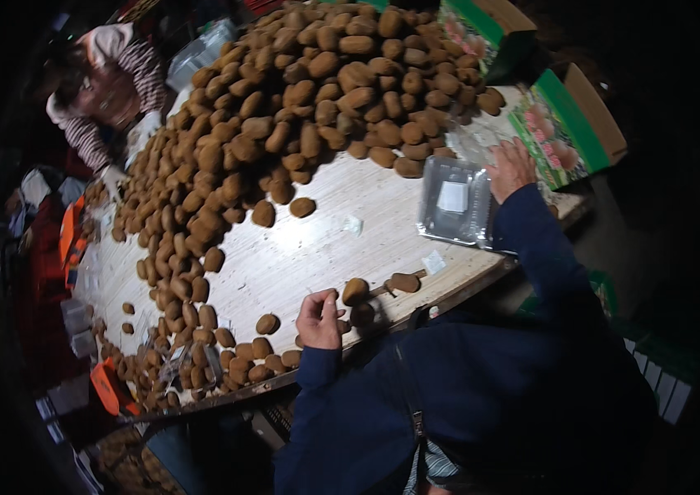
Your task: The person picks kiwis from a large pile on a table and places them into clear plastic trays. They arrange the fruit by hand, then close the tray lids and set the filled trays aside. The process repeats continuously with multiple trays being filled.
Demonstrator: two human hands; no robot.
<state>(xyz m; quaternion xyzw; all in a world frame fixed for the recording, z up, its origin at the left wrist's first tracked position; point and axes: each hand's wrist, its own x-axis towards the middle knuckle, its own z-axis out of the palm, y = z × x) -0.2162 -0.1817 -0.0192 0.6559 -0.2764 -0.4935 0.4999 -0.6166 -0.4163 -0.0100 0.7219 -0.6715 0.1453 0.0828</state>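
My left hand (321,322) is over the near edge of the table, fingers curled and thumb drawn in against them. Whatever is between its fingertips is too small to make out. Just right of those fingertips lies a kiwifruit (355,291), with another kiwifruit (404,282) farther right. My right hand (511,169) rests at the right side of a clear plastic clamshell box (436,210), its fingers stretched and apart. A white label or pad (452,197) shows on the box. Thin clear plastic (472,142) lies beyond it, near my fingers.
A large heap of kiwifruit (284,107) covers the table's (325,239) far side and runs down the left. Green printed cartons (560,136) stand at the right. Across the heap, a gloved person (110,91) reaches in. Orange objects (110,386) sit at the left edge.
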